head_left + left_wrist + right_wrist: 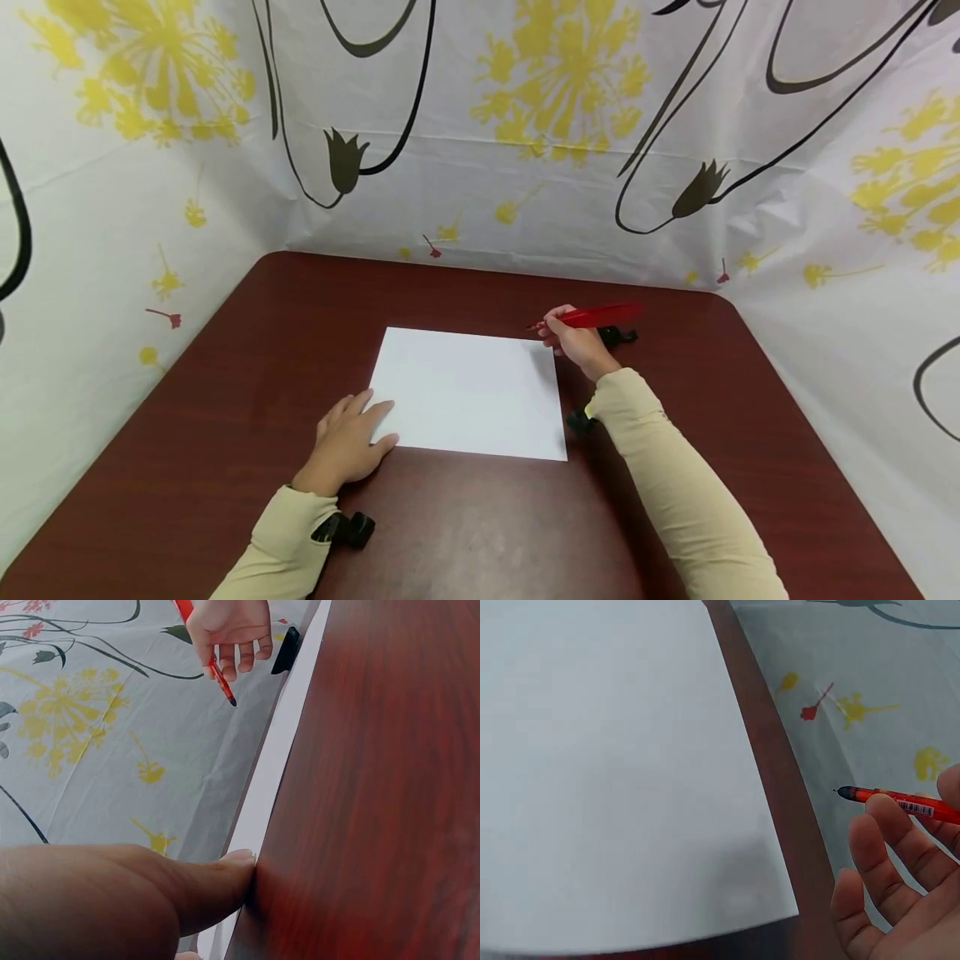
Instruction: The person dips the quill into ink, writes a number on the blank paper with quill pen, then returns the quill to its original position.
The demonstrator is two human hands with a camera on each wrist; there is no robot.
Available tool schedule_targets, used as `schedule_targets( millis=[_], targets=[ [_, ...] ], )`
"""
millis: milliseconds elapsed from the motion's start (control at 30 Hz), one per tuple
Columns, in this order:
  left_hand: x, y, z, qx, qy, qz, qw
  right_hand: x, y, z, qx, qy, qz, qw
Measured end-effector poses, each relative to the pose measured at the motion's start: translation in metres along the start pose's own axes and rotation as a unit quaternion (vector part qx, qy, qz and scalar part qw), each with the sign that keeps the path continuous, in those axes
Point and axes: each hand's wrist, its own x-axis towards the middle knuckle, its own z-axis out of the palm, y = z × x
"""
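Note:
A blank white sheet of paper (468, 392) lies on the dark red-brown table. My left hand (348, 442) rests on its lower left corner with fingers spread; in the left wrist view the thumb (214, 889) lies along the paper's edge. Above the upper right corner of the sheet, my right hand (573, 342) pinches a red pen (600, 315) between thumb and fingers. Its dark, fine tip points left and stands clear of the paper (630, 772) in the right wrist view, where a barcode label shows on the pen's barrel (907, 806).
The wooden table (465, 533) extends around the sheet on all sides. A white cloth with yellow flowers and dark stems (465, 200) hangs behind it and at both sides. Black devices sit at the left wrist (348, 529) and right wrist (581, 421).

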Motion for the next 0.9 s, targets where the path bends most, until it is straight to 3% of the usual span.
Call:
schedule_targets(
  millis=[333, 900],
  targets=[
    [-0.011, -0.001, 0.001, 0.008, -0.003, -0.004, 1.0, -0.003, 0.004, 0.025, -0.013, -0.018, 0.001, 1.0],
    [-0.004, 0.004, -0.004, 0.011, -0.003, -0.004, 0.9999, 0.005, -0.005, 0.043, -0.012, -0.028, 0.018, 0.999]
  ],
)
